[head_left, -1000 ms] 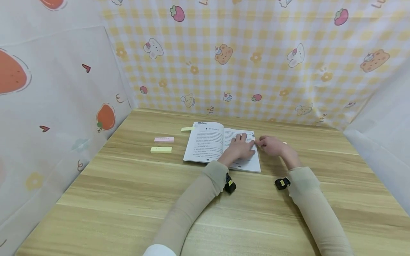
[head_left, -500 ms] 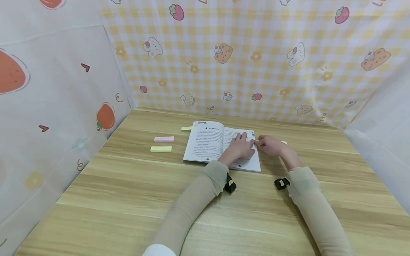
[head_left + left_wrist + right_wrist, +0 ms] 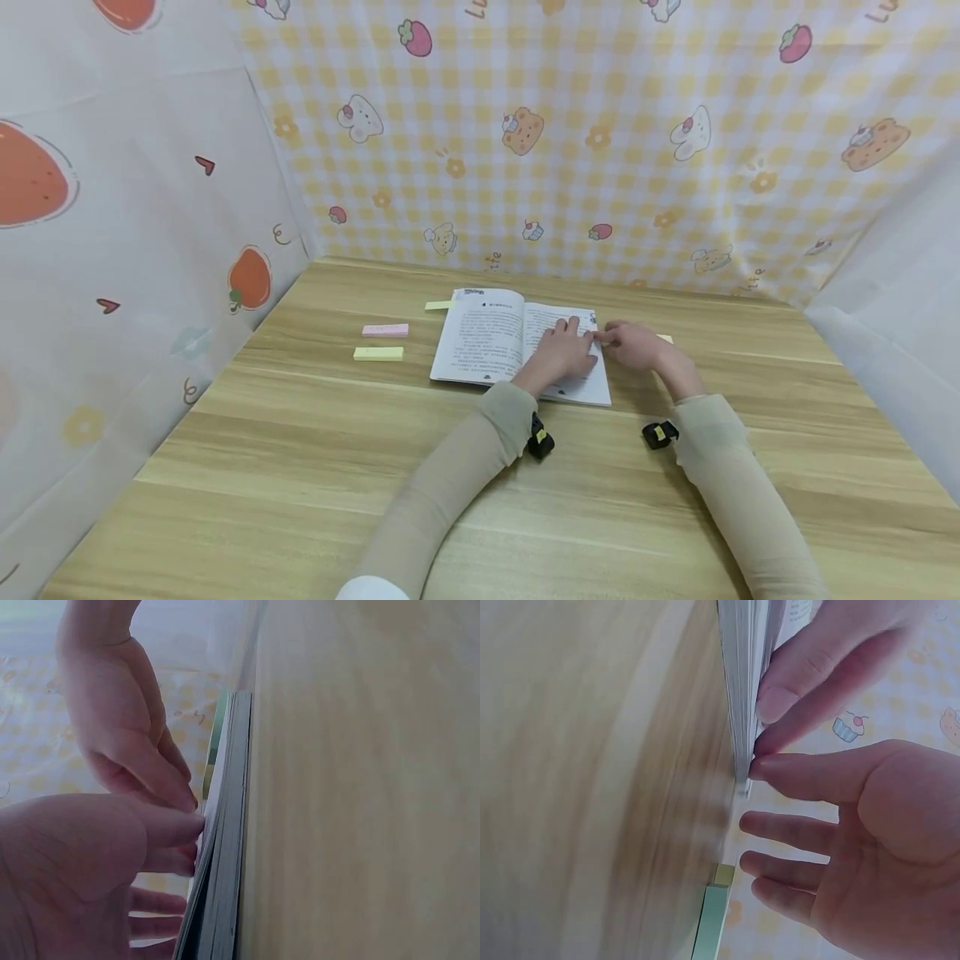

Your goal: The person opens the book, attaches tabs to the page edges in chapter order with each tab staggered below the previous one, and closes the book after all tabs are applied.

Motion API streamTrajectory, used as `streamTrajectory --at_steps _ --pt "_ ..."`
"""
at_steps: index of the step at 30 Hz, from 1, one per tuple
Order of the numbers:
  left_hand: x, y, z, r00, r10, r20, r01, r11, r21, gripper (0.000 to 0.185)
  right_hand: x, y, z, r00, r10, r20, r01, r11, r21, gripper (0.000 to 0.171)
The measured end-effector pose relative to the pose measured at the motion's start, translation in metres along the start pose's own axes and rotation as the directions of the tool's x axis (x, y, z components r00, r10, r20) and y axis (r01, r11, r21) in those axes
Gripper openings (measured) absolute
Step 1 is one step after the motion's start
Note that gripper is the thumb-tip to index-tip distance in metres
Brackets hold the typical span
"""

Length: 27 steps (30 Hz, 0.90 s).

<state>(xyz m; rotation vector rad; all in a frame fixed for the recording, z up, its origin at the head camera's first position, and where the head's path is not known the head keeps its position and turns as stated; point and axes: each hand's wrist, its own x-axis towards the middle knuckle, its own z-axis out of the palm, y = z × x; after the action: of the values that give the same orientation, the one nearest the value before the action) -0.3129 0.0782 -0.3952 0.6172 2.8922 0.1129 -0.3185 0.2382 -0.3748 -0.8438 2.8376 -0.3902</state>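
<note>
An open book (image 3: pixel 480 342) with printed pages lies on the wooden table. My left hand (image 3: pixel 564 350) rests flat on its right page, fingers spread and straight. At that page's outer edge, my right hand (image 3: pixel 633 343) pinches the book's edge between thumb and index finger, close beside the left thumb. In the right wrist view the right thumb (image 3: pixel 799 774) touches the edge of the stacked pages (image 3: pixel 744 682), while the other fingers extend loosely. Whether a small strip lies under the fingertips is hidden. A yellow sticky tab (image 3: pixel 437 306) sticks out from the left page.
Left of the book lie a pink sticky-note pad (image 3: pixel 386 330) and a yellow sticky-note pad (image 3: pixel 378 354). Beyond the right hand, a pale yellow pad (image 3: pixel 665 338) is partly hidden. A green pad (image 3: pixel 711 922) shows in the right wrist view. A patterned curtain (image 3: pixel 555 183) hangs behind the table.
The head view has shifted slightly. Both hands stay at the right page, with hardly any visible movement of the right fingertips along its edge.
</note>
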Motion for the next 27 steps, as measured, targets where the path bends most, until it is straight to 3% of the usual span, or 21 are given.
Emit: streamTrajectory --at_steps 6,13,27 --pt "-0.004 0.008 0.000 0.997 -0.011 -0.079 0.009 1.000 -0.021 0.051 -0.001 -0.002 -0.001 1.000 0.012 -0.012 -0.012 1.000 0.023 0.037" --pt "-0.003 0.007 0.001 0.997 -0.005 -0.081 0.004 1.000 -0.008 0.052 -0.005 -0.001 -0.002 0.995 0.102 -0.011 -0.101 0.992 0.072 0.042" --pt "-0.012 -0.001 -0.007 0.995 0.012 -0.102 -0.019 0.998 -0.061 0.054 -0.009 -0.006 -0.005 0.997 0.072 -0.040 -0.068 0.993 0.099 0.045"
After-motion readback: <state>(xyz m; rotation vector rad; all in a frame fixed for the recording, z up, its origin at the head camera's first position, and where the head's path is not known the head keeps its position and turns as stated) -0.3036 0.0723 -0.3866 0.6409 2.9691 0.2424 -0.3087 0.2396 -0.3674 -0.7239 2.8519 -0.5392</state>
